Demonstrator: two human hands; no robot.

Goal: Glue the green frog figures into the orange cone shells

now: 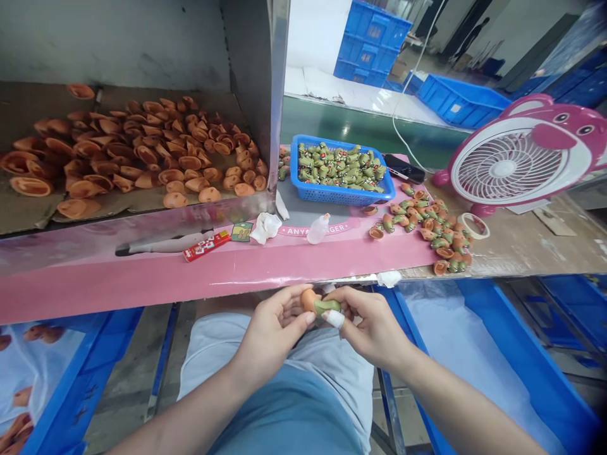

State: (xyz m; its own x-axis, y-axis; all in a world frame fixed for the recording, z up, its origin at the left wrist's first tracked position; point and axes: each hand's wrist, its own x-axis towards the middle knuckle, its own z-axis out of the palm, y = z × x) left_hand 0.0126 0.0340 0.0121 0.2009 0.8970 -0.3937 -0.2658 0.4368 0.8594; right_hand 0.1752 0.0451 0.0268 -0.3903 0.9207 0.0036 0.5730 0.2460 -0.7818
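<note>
Left hand (275, 328) and right hand (372, 325) pinch together a small orange-and-green figurine (315, 304)

Bright, flat indoor light fills the scene, with no single source showing and only soft shadows, deepest inside the cardboard tray (33, 104). Pale glare sheens the pink surface (142, 284) and the green strip (360, 129) beyond. Wide-lens distortion bows the edges, skewing the blue crates (374, 44). The orange-and-green figure (317, 303) looks slightly soft, without heavy motion blur
</note>
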